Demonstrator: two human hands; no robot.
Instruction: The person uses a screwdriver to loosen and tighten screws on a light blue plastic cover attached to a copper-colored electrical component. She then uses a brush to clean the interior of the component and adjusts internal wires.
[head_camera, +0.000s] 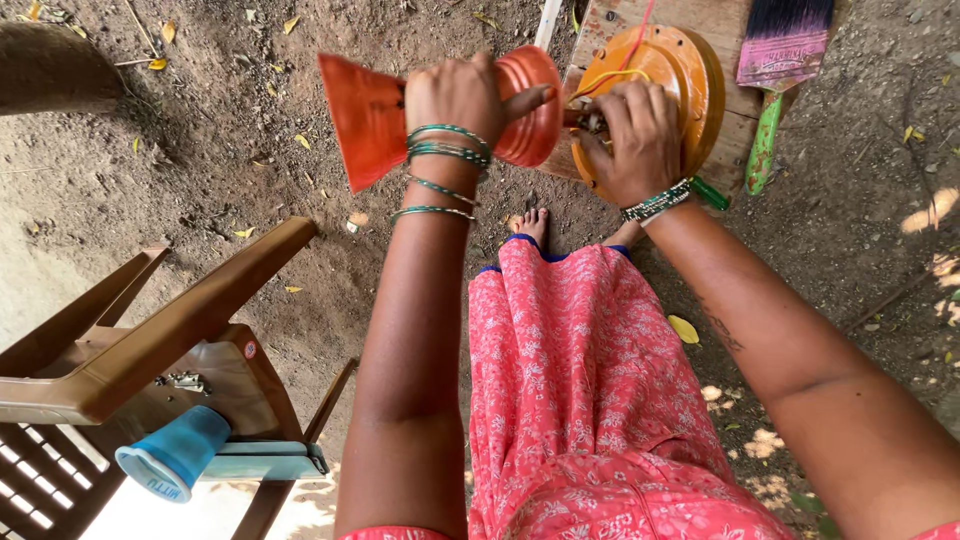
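A view from above of a person standing on bare brown dirt, looking down their own arms and a pink flowered dress (590, 400), with bare toes showing at the hem.

The left hand (462, 95) is closed around the narrow middle of an orange plastic funnel-shaped piece (375, 120), lifted in the air. Its ribbed round end points right and its wide flared end points left; the forefinger stretches out along the ribbed end. Green bangles (445, 150) circle that wrist.

The right hand (635, 140) is curled, with its fingertips bunched against a small dark metal part (592, 122) at the centre of a round orange disc (670, 80). Whether the fingers pinch the part or only press on it cannot be told. A yellow wire (610, 77) and a thin red wire (640, 30) run across the disc. The disc leans on a wooden board (720, 20) lying on the ground at the far side.

On the board's right lies a wide paintbrush (780, 50) with dark bristles, a pink band and a green handle.

At the near left stands a brown plastic chair (150, 350), and on its seat a light blue cup (175, 455) lies on its side. Yellow dry leaves (683, 328) are scattered over the dirt.
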